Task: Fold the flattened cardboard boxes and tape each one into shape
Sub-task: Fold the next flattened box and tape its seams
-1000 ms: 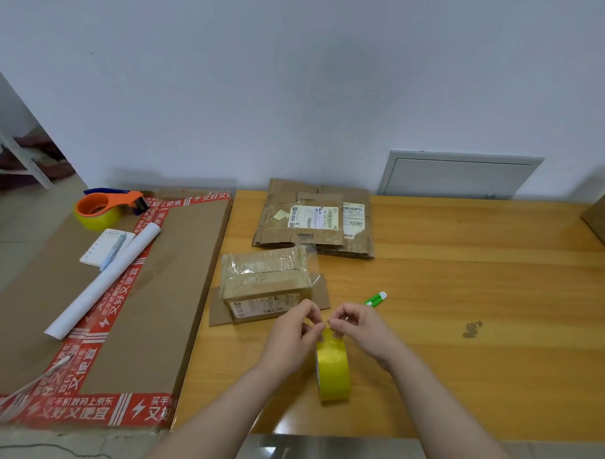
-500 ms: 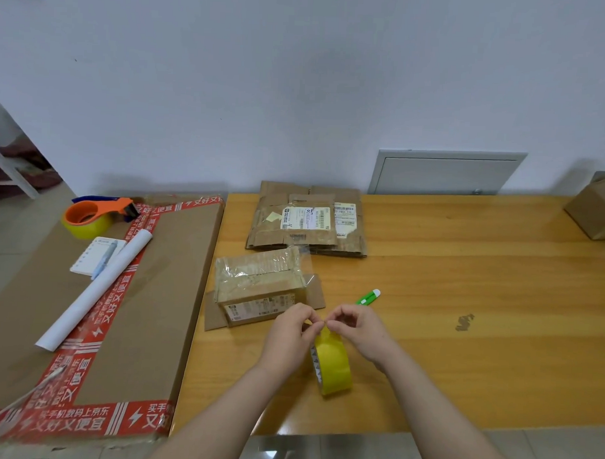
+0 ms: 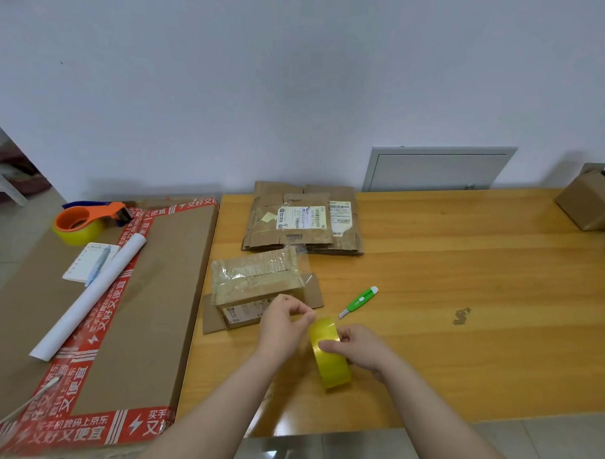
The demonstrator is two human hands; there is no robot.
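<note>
A yellow roll of tape (image 3: 330,354) stands on edge on the wooden table (image 3: 463,286). My right hand (image 3: 357,348) grips the roll, thumb on its outer face. My left hand (image 3: 283,319) pinches the loose tape end just above and left of the roll. Directly behind my left hand sits a small folded cardboard box (image 3: 258,282) wrapped in clear tape, with its side flaps lying open. A stack of flattened cardboard boxes (image 3: 303,219) with shipping labels lies further back near the wall.
A green utility knife (image 3: 358,301) lies right of the folded box. At left a large flat carton (image 3: 161,293) carries an orange tape dispenser (image 3: 85,221), a notepad with pen (image 3: 89,266) and a white paper roll (image 3: 89,297). Another assembled box (image 3: 590,200) sits far right.
My hands have drawn apart: the right one slid down onto the roll's face while the left kept pinching the tape end. The roll tilted slightly. The camera view shifted a little.
</note>
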